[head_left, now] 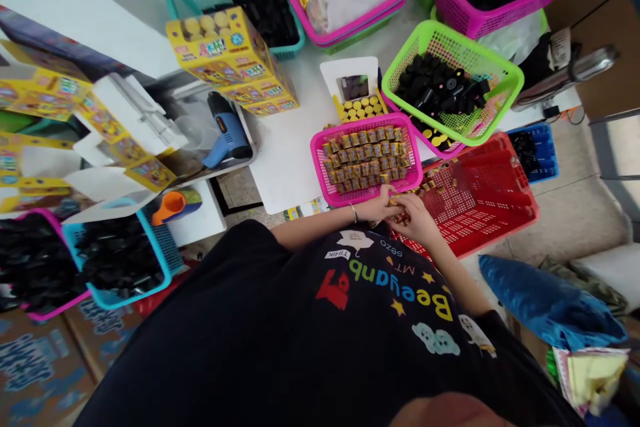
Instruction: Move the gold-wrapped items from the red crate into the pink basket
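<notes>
1. Your left hand (379,206), bangle on the wrist, and your right hand (414,218) are both closed, pinching a small cluster of gold-wrapped sweets (399,209) together!
2. That's right at the near rim of the pink basket (365,196), which is packed with rows of matching sweets and sits on the white worktop (285,167).
3. Just to your right, the red basket (480,203) has loose sweets scattered across its mesh.
4. Further out, you've got a lime-green basket (453,60) of black caps, with stacked yellow printed boxes (227,57) over on the left.
</notes>
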Motion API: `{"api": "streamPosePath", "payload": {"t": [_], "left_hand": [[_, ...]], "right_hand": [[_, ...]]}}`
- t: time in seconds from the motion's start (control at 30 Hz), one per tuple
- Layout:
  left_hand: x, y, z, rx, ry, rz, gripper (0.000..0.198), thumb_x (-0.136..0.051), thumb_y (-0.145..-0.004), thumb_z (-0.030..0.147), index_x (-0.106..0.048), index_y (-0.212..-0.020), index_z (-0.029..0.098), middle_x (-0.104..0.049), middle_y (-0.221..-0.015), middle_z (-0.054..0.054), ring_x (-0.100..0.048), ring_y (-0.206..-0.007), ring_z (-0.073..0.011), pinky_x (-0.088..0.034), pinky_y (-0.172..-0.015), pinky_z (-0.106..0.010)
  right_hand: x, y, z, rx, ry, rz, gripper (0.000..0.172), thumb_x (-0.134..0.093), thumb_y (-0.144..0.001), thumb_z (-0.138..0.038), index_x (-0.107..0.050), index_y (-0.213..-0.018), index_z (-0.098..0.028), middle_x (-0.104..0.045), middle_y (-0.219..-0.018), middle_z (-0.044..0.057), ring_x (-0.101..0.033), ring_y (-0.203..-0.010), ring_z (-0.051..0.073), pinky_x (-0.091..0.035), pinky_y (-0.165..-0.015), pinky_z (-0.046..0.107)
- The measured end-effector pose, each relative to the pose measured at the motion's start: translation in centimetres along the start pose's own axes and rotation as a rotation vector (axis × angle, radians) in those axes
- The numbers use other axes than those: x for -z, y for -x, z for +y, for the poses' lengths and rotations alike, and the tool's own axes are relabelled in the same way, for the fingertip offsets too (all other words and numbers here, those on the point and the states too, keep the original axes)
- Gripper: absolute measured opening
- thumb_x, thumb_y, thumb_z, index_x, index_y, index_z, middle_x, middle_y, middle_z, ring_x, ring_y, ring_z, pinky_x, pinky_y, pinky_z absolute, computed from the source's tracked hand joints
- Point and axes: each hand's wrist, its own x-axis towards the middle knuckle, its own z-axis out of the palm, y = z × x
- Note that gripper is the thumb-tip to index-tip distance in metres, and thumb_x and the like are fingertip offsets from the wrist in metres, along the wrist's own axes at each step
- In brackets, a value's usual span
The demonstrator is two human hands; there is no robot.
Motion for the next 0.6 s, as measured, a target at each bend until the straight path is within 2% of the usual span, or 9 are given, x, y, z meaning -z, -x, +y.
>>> {"api": "streamPosePath", "payload": {"t": [0.03,0.1,0.17,0.2,0.27,0.4,0.5,0.6], "left_hand": [[0.1,-0.6,-0.4,0.028,-0.048,0.018,0.046,-0.068,-0.099,0.039,-0.040,-0.128,0.018,-0.062,-0.084,0.002,-0.066,-0.073,-0.0182,-0.054,-0.069,-0.029],[0.7,-1.4,-1.1,0.076,-0.177,0.071,0.052,-0.067,-0.098,0.037,-0.042,-0.138,0.015,-0.068,-0.113,-0.012,-0.069,-0.106,-0.0260,-0.056,-0.092,-0.039],[1.7,-1.7,-1.7,0.106,-0.293,0.158,0.060,-0.070,-0.096,0.034,-0.045,-0.146,0.014,-0.054,-0.147,-0.024,-0.051,-0.141,-0.0368,-0.044,-0.115,-0.052],[2.1,-1.8,-2.0,0.117,-0.352,0.195,0.061,-0.069,-0.095,0.031,-0.046,-0.149,0.014,-0.044,-0.159,-0.026,-0.039,-0.150,-0.0410,-0.036,-0.121,-0.056],[2.7,-2.2,-2.3,0.127,-0.506,0.224,0.060,-0.064,-0.096,0.025,-0.048,-0.153,0.013,-0.031,-0.169,-0.027,-0.030,-0.154,-0.0438,-0.027,-0.124,-0.060],[2.3,-3.9,-2.4,0.126,-0.784,0.180,0.054,-0.054,-0.100,0.022,-0.051,-0.154,0.015,-0.032,-0.171,-0.025,-0.036,-0.148,-0.0393,-0.033,-0.116,-0.056],[1.8,-5.4,-2.1,0.140,-0.799,0.176,0.044,-0.050,-0.102,0.022,-0.058,-0.145,0.014,-0.029,-0.173,-0.024,-0.034,-0.147,-0.0391,-0.035,-0.113,-0.056],[2.0,-6.2,-1.9,0.136,-0.802,0.160,0.041,-0.055,-0.100,0.023,-0.062,-0.138,0.010,-0.028,-0.172,-0.025,-0.030,-0.148,-0.0398,-0.034,-0.113,-0.055]], "right_hand": [[-0.3,-0.6,0.7,-0.034,0.029,-0.020,0.039,-0.071,-0.087,-0.034,-0.071,-0.124,-0.021,-0.076,-0.120,0.017,-0.071,-0.116,0.035,-0.060,-0.104,0.054],[-0.4,-2.2,2.4,-0.096,0.115,-0.068,0.037,-0.069,-0.084,-0.030,-0.073,-0.120,-0.019,-0.077,-0.117,0.017,-0.070,-0.113,0.035,-0.058,-0.104,0.053],[0.1,-4.2,4.5,-0.174,0.248,-0.112,0.040,-0.068,-0.085,-0.031,-0.074,-0.121,-0.017,-0.076,-0.121,0.019,-0.067,-0.116,0.036,-0.055,-0.106,0.053],[0.4,-5.3,5.4,-0.217,0.320,-0.130,0.042,-0.067,-0.086,-0.032,-0.073,-0.125,-0.015,-0.075,-0.125,0.020,-0.064,-0.120,0.037,-0.052,-0.107,0.053],[0.8,-7.5,7.0,-0.284,0.423,-0.164,0.048,-0.065,-0.089,-0.033,-0.070,-0.133,-0.012,-0.072,-0.134,0.022,-0.057,-0.129,0.039,-0.048,-0.109,0.054],[0.0,-11.0,8.4,-0.322,0.504,-0.242,0.053,-0.062,-0.091,-0.026,-0.067,-0.142,-0.012,-0.060,-0.152,0.025,-0.046,-0.140,0.043,-0.040,-0.112,0.060],[-1.2,-12.1,8.3,-0.341,0.524,-0.263,0.058,-0.056,-0.095,-0.019,-0.061,-0.152,-0.013,-0.052,-0.161,0.025,-0.041,-0.145,0.044,-0.036,-0.115,0.063],[-2.1,-12.0,7.8,-0.404,0.516,-0.244,0.064,-0.054,-0.097,-0.019,-0.052,-0.160,-0.013,-0.046,-0.164,0.025,-0.039,-0.147,0.045,-0.034,-0.116,0.066]]}}
